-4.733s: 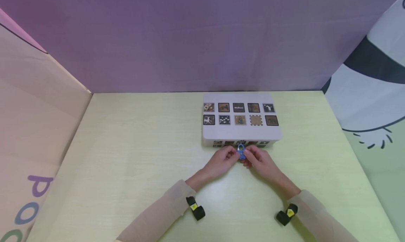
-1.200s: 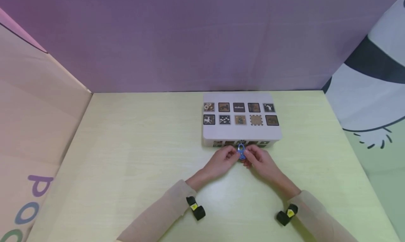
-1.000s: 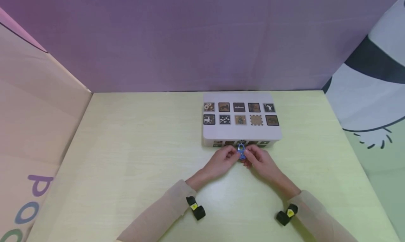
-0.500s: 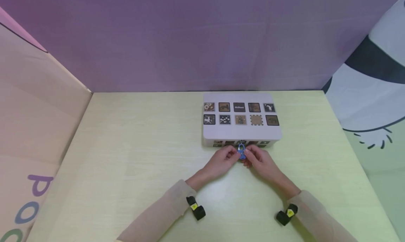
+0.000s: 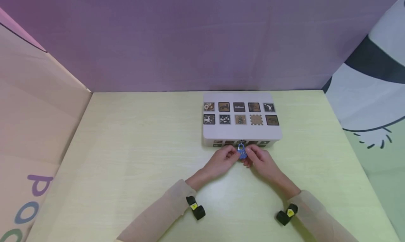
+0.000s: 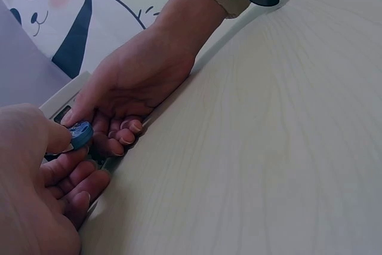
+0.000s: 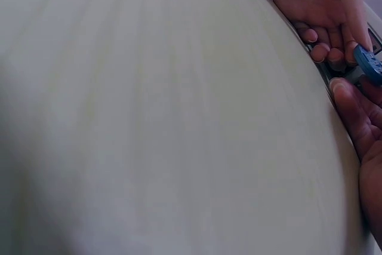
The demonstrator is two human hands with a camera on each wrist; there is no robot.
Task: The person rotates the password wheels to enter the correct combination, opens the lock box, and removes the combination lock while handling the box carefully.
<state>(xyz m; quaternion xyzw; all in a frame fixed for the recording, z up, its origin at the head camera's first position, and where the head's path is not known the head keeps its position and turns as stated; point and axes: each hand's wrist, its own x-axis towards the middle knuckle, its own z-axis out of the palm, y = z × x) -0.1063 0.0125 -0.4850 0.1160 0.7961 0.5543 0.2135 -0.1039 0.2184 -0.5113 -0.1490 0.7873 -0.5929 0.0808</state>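
A small blue combination padlock (image 5: 242,155) lies between both hands at the front of a white box (image 5: 242,132). Its looped shackle points up at the middle of the box's front face, overlapping the clasp there. My left hand (image 5: 222,161) pinches the padlock from the left, thumb on its face. From the other side my right hand (image 5: 263,164) has thumb and forefinger at the padlock's right edge, other fingers curled beneath. In the left wrist view the padlock (image 6: 82,134) shows edge-on between the thumbs. Part of the padlock (image 7: 369,64) shows at the right wrist view's edge.
The box carries rows of small dark and brown picture squares on lid and front. It stands on a pale wooden table (image 5: 142,136), near the purple back panel (image 5: 190,41). Printed side panels flank the table. Each sleeve bears a black strapped wrist camera (image 5: 197,211).
My right thumb has shifted slightly right off the padlock's face, so more of its dials show. The left hand and the box have stayed in place.
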